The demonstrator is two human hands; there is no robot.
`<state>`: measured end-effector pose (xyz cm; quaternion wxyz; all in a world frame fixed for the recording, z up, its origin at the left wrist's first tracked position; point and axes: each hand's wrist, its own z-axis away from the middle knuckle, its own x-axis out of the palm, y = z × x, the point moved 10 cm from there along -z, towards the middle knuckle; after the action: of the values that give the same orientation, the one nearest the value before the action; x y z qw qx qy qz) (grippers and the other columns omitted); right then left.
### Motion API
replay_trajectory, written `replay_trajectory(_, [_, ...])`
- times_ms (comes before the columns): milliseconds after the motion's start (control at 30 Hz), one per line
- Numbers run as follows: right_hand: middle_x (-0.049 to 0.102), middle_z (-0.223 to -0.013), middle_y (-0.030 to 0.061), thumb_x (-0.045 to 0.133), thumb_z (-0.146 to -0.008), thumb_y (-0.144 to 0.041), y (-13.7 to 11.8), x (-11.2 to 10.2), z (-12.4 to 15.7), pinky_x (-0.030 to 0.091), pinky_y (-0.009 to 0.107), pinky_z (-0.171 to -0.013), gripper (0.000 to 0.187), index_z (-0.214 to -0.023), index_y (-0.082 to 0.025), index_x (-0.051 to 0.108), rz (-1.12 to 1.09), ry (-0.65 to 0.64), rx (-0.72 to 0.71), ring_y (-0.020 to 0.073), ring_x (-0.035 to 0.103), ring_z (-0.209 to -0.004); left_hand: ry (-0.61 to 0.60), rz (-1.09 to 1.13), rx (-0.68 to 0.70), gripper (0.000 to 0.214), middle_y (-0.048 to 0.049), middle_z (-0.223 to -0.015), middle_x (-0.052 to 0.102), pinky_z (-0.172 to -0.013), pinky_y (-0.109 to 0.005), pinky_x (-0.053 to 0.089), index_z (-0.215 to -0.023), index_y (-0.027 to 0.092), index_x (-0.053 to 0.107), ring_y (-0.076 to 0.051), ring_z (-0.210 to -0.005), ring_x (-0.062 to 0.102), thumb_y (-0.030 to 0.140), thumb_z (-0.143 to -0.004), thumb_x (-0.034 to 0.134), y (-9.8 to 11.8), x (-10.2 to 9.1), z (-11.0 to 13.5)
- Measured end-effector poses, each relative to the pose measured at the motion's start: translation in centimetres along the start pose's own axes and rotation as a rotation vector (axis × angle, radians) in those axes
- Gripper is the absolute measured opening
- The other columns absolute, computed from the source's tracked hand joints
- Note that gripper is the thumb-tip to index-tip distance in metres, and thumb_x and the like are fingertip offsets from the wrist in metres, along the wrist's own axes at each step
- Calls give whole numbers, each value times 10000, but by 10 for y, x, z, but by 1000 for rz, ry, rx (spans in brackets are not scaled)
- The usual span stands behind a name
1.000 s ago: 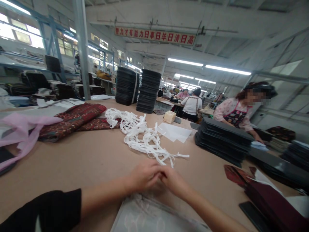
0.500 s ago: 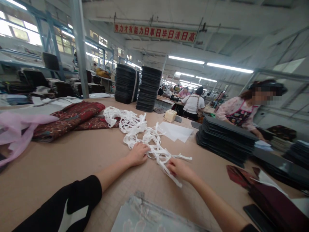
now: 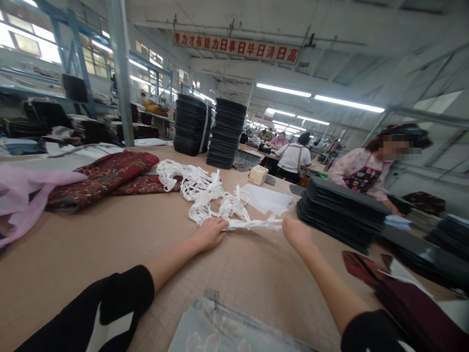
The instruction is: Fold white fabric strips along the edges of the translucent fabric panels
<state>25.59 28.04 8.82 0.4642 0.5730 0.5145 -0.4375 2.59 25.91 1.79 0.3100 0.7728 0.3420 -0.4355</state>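
Note:
A tangled heap of white fabric strips (image 3: pixel 205 188) lies on the brown table (image 3: pixel 146 234). My left hand (image 3: pixel 211 233) is closed on the strips at the near edge of the heap, low over the tabletop. Off to the right, my right hand (image 3: pixel 296 232) grips the other end of several strips, its fingers partly hidden behind the hand and blurred. Between both hands the strips are stretched in a nearly straight, bunched line. A sheet of white paper (image 3: pixel 267 198) lies just behind that line.
Folded red patterned fabric (image 3: pixel 106 181) and pink cloth (image 3: pixel 32 195) lie left. Two tall dark stacks (image 3: pixel 225 134) stand at the back, near a cream block (image 3: pixel 258 174). Dark flat panels (image 3: pixel 337 210) are piled right, beside a co-worker (image 3: pixel 362 171). A plastic-covered sheet (image 3: pixel 220 327) lies in front.
My right hand has moved right and away from me, drawing the strips from a loose, slanting tangle into a taut line. My left hand has stayed in place.

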Motion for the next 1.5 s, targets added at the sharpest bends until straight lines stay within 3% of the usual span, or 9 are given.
replay_trajectory(133, [621,-841,192,410,-852,-191,35,-21,-4,426,400,-682,196,-806,-124,589,-131,137,58,313,609,-828,-20,14,11,347,-65,-1151,560,-910,-358,376,-1121,227,493,-235,-1062,512,162,-781,510,10,8,-4])
replay_trajectory(367, [605,-753,61,374,-812,-273,7,-23,25,437,293,-653,153,-770,-182,490,-589,251,-134,196,580,-719,-15,-22,-8,393,-80,-1176,545,-917,-384,375,-1179,234,471,-252,-1083,506,286,-802,568,14,5,-1])
replay_trajectory(533, [622,-775,44,291,-851,-306,-11,-18,60,446,267,-660,242,-862,-175,494,-783,144,-308,165,584,-733,-21,-50,-19,359,-92,-1209,528,-923,-420,364,-1166,235,488,-269,-1108,486,307,-819,549,13,4,1])
replay_trajectory(733, [561,-515,-26,589,-651,-264,-13,14,86,347,229,-481,130,-548,-192,555,-583,-151,-437,140,510,-491,-34,-60,0,305,-105,-1263,488,-959,-485,312,-1146,241,515,-280,-1147,452,268,-842,499,13,4,6])
replay_trajectory(867, [632,-739,61,403,-857,-313,-7,-13,60,380,291,-620,259,-814,-174,617,-444,34,-284,203,565,-689,-40,-63,23,278,-106,-1252,492,-960,-512,294,-1114,242,534,-283,-1147,450,214,-846,465,17,4,8])
replay_trajectory(967, [619,-960,94,346,-909,-274,-30,-33,30,363,299,-793,279,-930,-175,606,-369,137,-241,211,543,-913,-37,-63,35,268,-105,-1243,493,-963,-507,288,-1101,241,533,-279,-1153,440,206,-846,459,20,4,9])
replay_trajectory(1200, [630,-962,76,543,-866,-305,-103,26,-18,428,349,-805,193,-892,-135,631,-203,18,-167,204,576,-918,-55,-51,106,236,-55,-1161,546,-939,-398,337,-994,234,549,-233,-1104,462,148,-793,460,25,-7,13])
replay_trajectory(1300, [612,-1000,60,510,-902,-331,-75,30,-29,452,385,-809,223,-967,-137,596,-156,38,-51,187,580,-904,-93,-35,136,173,-42,-957,598,-824,-329,403,-839,213,551,-217,-945,522,124,-703,492,23,-11,12])
replay_trajectory(1500, [584,-1035,70,486,-916,-319,38,-10,-52,466,398,-802,226,-1026,-138,567,-133,102,190,195,570,-915,-104,59,103,133,-72,-864,590,-814,-377,389,-777,192,526,-254,-878,521,154,-653,496,31,-18,0])
